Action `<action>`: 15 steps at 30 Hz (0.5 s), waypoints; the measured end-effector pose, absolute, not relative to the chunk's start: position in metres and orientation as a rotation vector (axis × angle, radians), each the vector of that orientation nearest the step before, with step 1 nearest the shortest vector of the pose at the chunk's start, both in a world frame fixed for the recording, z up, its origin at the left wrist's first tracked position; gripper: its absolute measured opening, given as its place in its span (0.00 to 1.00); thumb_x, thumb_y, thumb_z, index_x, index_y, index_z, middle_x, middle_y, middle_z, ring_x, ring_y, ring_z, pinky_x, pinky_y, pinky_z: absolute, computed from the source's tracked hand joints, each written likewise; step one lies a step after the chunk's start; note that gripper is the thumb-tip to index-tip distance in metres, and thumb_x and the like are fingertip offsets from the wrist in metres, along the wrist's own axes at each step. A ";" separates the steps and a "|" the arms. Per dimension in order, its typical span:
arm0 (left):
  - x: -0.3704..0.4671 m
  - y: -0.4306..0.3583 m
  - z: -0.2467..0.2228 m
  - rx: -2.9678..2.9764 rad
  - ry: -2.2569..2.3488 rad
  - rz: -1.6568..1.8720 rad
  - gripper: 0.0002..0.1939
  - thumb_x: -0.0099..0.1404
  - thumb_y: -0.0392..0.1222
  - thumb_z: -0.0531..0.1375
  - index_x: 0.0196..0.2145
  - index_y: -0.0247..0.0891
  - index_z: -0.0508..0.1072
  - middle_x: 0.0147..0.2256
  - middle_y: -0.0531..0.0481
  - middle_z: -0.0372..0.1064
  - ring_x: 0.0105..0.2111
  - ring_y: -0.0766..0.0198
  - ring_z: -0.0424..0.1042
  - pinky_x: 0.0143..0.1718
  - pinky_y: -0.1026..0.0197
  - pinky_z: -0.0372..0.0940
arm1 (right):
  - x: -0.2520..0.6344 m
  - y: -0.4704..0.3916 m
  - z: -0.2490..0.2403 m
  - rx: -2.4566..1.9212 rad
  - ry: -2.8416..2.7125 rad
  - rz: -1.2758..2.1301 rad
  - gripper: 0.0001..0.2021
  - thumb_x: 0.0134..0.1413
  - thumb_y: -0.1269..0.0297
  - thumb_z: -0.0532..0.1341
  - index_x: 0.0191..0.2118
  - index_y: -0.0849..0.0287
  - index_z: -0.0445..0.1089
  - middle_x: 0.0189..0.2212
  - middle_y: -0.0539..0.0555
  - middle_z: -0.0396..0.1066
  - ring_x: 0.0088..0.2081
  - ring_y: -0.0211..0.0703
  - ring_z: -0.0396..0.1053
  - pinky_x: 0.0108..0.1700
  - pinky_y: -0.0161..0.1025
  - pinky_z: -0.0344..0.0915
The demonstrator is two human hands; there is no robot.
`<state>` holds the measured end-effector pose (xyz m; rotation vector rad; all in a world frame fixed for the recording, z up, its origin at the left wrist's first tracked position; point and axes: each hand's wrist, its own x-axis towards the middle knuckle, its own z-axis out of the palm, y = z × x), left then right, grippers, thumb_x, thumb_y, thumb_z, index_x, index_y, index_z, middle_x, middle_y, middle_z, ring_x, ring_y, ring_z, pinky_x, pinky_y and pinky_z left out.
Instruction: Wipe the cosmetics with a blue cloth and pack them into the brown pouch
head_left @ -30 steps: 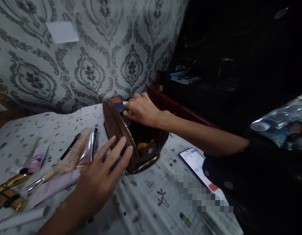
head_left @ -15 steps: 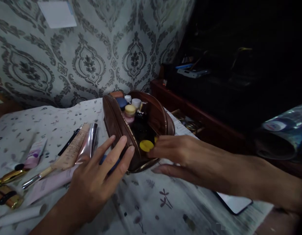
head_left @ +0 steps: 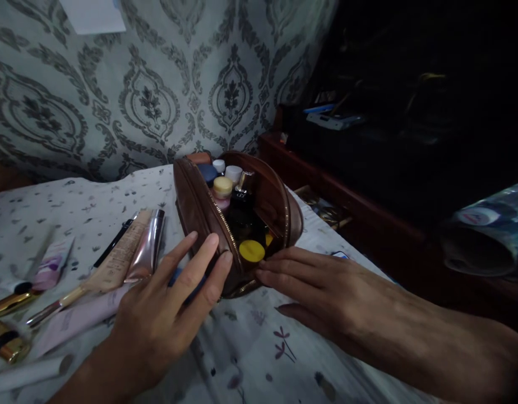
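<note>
A brown zippered bag [head_left: 195, 196] stands unzipped on the patterned cloth. Inside it are a yellow round lid [head_left: 251, 251], a cream-lidded jar [head_left: 222, 187], a blue lid [head_left: 207, 174], white caps and a black bottle [head_left: 242, 196]. My left hand [head_left: 170, 297] rests its spread fingertips on the bag's near left side, holding nothing. At the bag's near right edge, my right hand [head_left: 326, 280] touches the rim with its fingers extended, close to the yellow lid, with nothing visible in it.
Left of the bag lie a beige tube [head_left: 118, 252], a silver-pink tube [head_left: 146, 247], a pale pink tube [head_left: 82, 317], a brush [head_left: 55, 310] and gold-coloured items [head_left: 10, 342]. A clear plastic bottle [head_left: 490, 235] is at the far right, beside a dark wooden edge [head_left: 318, 174].
My right hand has drawn back slightly from inside the bag to its near rim, and its forearm sits lower. My left hand has stayed on the bag.
</note>
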<state>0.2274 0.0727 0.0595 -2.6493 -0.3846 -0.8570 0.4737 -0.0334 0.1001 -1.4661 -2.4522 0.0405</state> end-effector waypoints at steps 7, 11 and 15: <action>0.228 0.069 0.060 -2.648 -0.439 -0.827 0.30 0.65 0.23 0.46 0.63 0.35 0.63 0.62 0.39 0.63 0.62 0.48 0.63 0.61 0.40 0.61 | 0.480 -0.002 0.122 -1.534 -2.404 0.304 0.12 0.62 0.75 0.54 0.39 0.59 0.75 0.34 0.55 0.75 0.32 0.39 0.72 0.33 0.35 0.65; 0.227 0.067 0.058 -2.659 -0.461 -0.827 0.30 0.64 0.23 0.46 0.62 0.36 0.63 0.63 0.39 0.62 0.62 0.48 0.63 0.62 0.39 0.59 | 0.474 0.032 0.134 -1.538 -2.635 0.397 0.11 0.58 0.78 0.55 0.35 0.61 0.74 0.29 0.53 0.74 0.28 0.36 0.69 0.30 0.33 0.58; 0.226 0.068 0.055 -2.663 -0.455 -0.839 0.30 0.65 0.24 0.47 0.63 0.35 0.63 0.63 0.38 0.61 0.63 0.48 0.62 0.62 0.43 0.60 | 0.455 0.050 0.141 -1.727 -2.854 0.367 0.10 0.56 0.79 0.57 0.37 0.63 0.75 0.31 0.56 0.76 0.31 0.40 0.72 0.30 0.34 0.57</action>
